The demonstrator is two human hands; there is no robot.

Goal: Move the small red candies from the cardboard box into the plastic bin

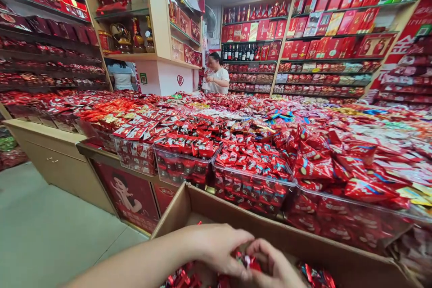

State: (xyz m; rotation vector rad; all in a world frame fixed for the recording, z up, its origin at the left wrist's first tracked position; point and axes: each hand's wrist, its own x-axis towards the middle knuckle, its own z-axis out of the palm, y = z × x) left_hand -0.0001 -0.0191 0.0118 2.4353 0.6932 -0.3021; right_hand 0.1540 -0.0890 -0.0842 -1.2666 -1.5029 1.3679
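Observation:
Both hands reach into an open cardboard box (270, 225) at the bottom of the view. My left hand (219, 245) enters from the lower left, its fingers curved around red wrapped candies (248, 261). Facing it, my right hand (275, 263) has bent fingers on the same candies, close to the left fingertips. More red packets (317, 275) lie in the box to the right of the hands, and others (182, 276) lie at its lower left.
Beyond the box, clear plastic bins (249, 180) heaped with red packets line a wide counter. A person (219, 78) stands behind it; another (120, 75) shows at the left. Stocked shelves (283, 31) line the walls. A wooden cabinet (60, 162) stands left.

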